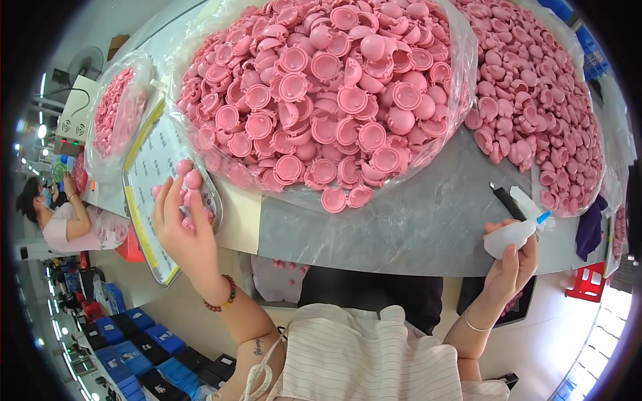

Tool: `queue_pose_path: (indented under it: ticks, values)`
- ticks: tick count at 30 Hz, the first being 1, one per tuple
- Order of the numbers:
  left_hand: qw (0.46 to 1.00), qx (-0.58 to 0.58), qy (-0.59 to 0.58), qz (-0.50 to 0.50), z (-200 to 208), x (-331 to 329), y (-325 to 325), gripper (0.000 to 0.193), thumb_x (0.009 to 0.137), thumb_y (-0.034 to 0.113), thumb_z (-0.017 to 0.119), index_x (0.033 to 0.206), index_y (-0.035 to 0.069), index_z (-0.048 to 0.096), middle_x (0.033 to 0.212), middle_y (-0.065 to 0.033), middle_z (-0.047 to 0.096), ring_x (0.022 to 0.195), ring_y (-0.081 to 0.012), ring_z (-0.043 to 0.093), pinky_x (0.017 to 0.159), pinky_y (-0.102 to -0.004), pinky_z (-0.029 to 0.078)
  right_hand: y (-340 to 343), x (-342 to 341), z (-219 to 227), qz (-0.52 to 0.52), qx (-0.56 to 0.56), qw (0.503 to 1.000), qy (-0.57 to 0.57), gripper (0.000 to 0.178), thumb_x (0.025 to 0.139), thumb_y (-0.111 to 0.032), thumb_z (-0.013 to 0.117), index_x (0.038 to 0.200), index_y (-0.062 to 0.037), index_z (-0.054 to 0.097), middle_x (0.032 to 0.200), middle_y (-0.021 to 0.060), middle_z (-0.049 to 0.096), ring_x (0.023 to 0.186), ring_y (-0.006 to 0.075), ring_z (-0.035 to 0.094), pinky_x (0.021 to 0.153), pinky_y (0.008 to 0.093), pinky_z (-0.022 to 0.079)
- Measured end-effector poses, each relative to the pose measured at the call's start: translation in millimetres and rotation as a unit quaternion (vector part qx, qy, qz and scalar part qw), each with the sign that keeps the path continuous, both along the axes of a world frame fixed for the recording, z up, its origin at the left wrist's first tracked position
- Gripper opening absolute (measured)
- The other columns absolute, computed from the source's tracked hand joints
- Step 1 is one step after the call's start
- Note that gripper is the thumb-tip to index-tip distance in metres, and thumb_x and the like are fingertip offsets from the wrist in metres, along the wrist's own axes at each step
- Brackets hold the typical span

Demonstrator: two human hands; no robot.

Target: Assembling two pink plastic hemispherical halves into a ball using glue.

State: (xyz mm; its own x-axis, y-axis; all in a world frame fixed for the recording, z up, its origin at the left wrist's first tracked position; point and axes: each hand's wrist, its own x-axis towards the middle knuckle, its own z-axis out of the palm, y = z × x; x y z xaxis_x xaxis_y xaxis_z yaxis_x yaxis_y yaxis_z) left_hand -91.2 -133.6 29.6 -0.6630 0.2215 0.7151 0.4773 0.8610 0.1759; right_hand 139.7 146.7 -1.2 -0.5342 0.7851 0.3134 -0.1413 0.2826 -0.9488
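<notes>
At the left, my left hand [184, 230] is over a shallow tray [152, 248] lined with a printed sheet and edged in yellow. Its fingertips close around a small pink ball [192, 179], and a second pink ball [184, 167] shows just beyond them. Several more pink balls lie about the fingers, partly hidden by the hand. On the right, past the table's front edge, my right hand [511, 271] grips a white squeeze bottle [509, 236] with a blue nozzle tip, tilted up to the right.
A large clear bag [461, 93] heaped with pink half-shells [324, 67] fills the table's far middle. Another pile of pink shells [535, 100] stands at the right. A dark tool [508, 202] and white tissue [528, 204] lie near the bottle. Another person [67, 220] sits at far left.
</notes>
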Motion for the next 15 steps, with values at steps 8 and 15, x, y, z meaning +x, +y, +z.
queue_pose_path:
  ticks: [8, 15]
  values:
    - [0.934, -0.042, -0.169, -0.312, -6.3, 43.0, 81.4, 0.017, 0.059, 0.012, 0.068, 0.073, 0.01, 0.059, 0.079, -0.0005, 0.053, 0.077, -0.0195, 0.047, 0.064, -0.032, 0.034, 0.0, 3.6, -2.8, -0.016, -0.006, 1.0, 0.015, 0.047, 0.075, -0.033, 0.057, 0.093, 0.0097, 0.048, 0.077, 0.015, 0.057, 0.068, 0.0211, 0.057, 0.061, 0.0275, 0.044]
    - [0.938, -0.065, -0.158, -0.3, -10.7, 47.9, 85.1, 0.014, 0.062, 0.011, 0.067, 0.071, 0.009, 0.057, 0.08, -0.0011, 0.053, 0.072, -0.0198, 0.047, 0.064, -0.0317, 0.034, -0.6, 2.5, -1.1, -0.02, -0.005, 1.0, 0.015, 0.047, 0.075, -0.033, 0.057, 0.093, 0.0091, 0.048, 0.072, 0.0146, 0.057, 0.067, 0.0218, 0.057, 0.059, 0.0276, 0.044]
